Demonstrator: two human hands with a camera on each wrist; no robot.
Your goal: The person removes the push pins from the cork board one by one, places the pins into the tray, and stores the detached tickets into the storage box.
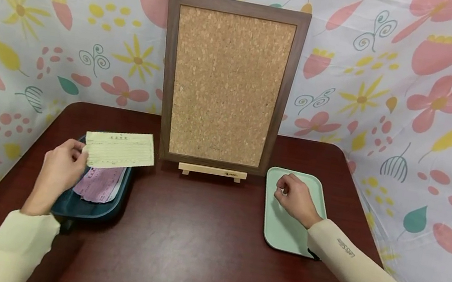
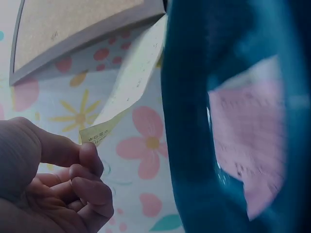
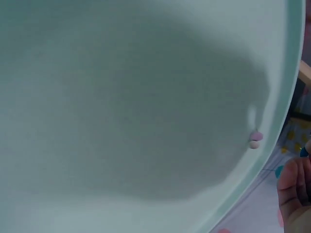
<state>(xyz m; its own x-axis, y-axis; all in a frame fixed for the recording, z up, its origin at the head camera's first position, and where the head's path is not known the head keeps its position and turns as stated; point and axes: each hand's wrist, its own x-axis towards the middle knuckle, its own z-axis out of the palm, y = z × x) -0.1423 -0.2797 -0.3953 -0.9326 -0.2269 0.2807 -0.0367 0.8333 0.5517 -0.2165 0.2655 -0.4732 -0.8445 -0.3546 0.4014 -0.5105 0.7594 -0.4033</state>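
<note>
My left hand (image 1: 61, 171) pinches a pale yellow printed paper slip (image 1: 120, 151) at its left end, above a dark blue tray (image 1: 84, 212). Inside that tray lies a pink slip (image 1: 99, 184), with a paler one partly beneath. In the left wrist view, thumb and index finger grip the yellow slip's corner. My right hand (image 1: 295, 197) is over a light green tray (image 1: 282, 235), its fingers curled together. The right wrist view shows a small blue object (image 3: 304, 152) at those fingertips, mostly out of frame; I cannot tell its kind.
A wood-framed cork board (image 1: 225, 91) stands upright on a small wooden easel (image 1: 212, 171) at the back of the dark red table (image 1: 199, 246). Small pink and white pieces (image 3: 255, 140) lie near the green tray's rim. Flower-patterned cloth (image 1: 363, 74) hangs behind.
</note>
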